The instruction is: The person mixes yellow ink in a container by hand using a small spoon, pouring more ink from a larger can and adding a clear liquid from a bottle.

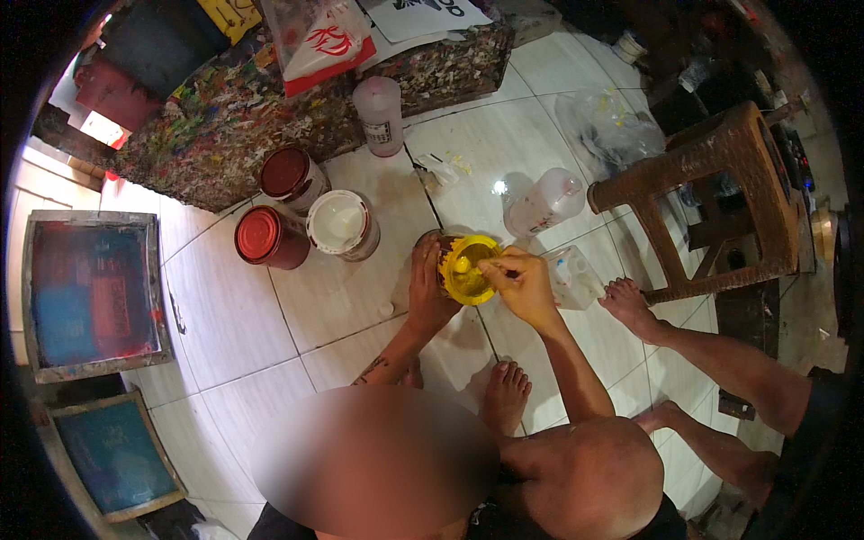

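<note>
My left hand is wrapped round the side of a paint can with yellow paint on its rim and inside. Over the can's right rim, my right hand is closed in a pinch. What it pinches is mostly hidden; a rounded, yellow-coated piece shows inside the can near the fingertips. Left of the can stand an open white-rimmed can with pale contents, a can with a bright red lid and one with a dark red lid. A translucent square container is just beyond my right hand.
Two plastic bottles stand on the tiled floor. A brown stool and another person's bare foot are at right. Framed screens lean at left. A paint-crusted block and a clear plastic bag lie farther off.
</note>
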`<state>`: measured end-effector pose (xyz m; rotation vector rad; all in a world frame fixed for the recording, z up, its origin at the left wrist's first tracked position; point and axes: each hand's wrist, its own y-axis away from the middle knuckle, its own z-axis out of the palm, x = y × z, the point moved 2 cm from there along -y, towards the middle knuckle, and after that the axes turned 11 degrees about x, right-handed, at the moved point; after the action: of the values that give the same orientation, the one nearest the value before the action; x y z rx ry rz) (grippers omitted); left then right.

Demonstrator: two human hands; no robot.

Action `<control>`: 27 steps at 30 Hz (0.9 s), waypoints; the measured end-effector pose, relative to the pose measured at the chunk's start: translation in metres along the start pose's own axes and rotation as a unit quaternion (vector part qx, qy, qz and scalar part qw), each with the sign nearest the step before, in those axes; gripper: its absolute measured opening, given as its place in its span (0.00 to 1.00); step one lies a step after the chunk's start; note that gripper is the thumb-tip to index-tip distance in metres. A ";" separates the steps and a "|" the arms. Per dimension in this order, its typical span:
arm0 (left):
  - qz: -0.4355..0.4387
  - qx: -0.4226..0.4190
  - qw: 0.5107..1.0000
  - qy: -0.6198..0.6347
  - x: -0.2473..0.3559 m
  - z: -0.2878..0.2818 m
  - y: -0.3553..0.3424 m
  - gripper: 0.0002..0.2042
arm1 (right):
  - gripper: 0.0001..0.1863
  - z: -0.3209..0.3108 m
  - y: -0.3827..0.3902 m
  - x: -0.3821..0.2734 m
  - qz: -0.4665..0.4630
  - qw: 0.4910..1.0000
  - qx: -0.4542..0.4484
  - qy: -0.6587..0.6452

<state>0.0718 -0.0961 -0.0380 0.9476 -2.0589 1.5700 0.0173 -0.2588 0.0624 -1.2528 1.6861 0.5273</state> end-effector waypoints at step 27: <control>0.084 0.016 0.996 0.011 0.007 -0.009 -0.037 0.50 | 0.07 0.009 0.048 -0.014 0.070 0.981 0.171 -0.066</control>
<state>0.0916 -0.0951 -0.0051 0.7820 -2.1518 1.6951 -0.0214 -0.2270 0.0612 -0.8384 1.6755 0.3752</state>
